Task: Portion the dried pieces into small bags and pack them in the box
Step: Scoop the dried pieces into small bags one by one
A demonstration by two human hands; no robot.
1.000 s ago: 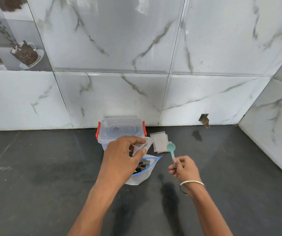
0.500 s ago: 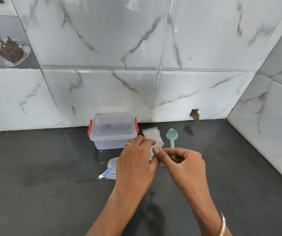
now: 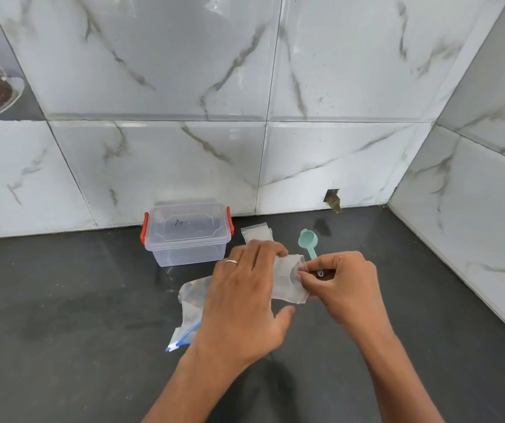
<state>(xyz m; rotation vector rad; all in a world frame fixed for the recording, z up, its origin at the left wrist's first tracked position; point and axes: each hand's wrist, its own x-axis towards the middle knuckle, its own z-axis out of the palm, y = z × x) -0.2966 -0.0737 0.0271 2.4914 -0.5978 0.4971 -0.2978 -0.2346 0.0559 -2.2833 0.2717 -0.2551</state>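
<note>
My left hand [image 3: 245, 288] holds a small clear bag [image 3: 286, 282] above the dark counter, and my right hand [image 3: 341, 285] pinches the bag's right edge. A large zip bag [image 3: 191, 300] with a blue seal lies flat under my left hand, dark dried pieces showing through it. The clear plastic box [image 3: 187, 236] with red clips stands lidded by the wall. A stack of small empty bags [image 3: 256, 234] lies just right of the box. A teal scoop [image 3: 307, 242] rests on the counter behind my right hand.
The black counter [image 3: 62, 315] runs left and forward. White marble tiles form the back wall and a side wall [image 3: 474, 224] closes the corner on the right. A small hole [image 3: 333, 200] sits at the wall base.
My right hand put the teal scoop down and came to the small bag. The large zip bag now lies flat, and both hands have hold of the small bag.
</note>
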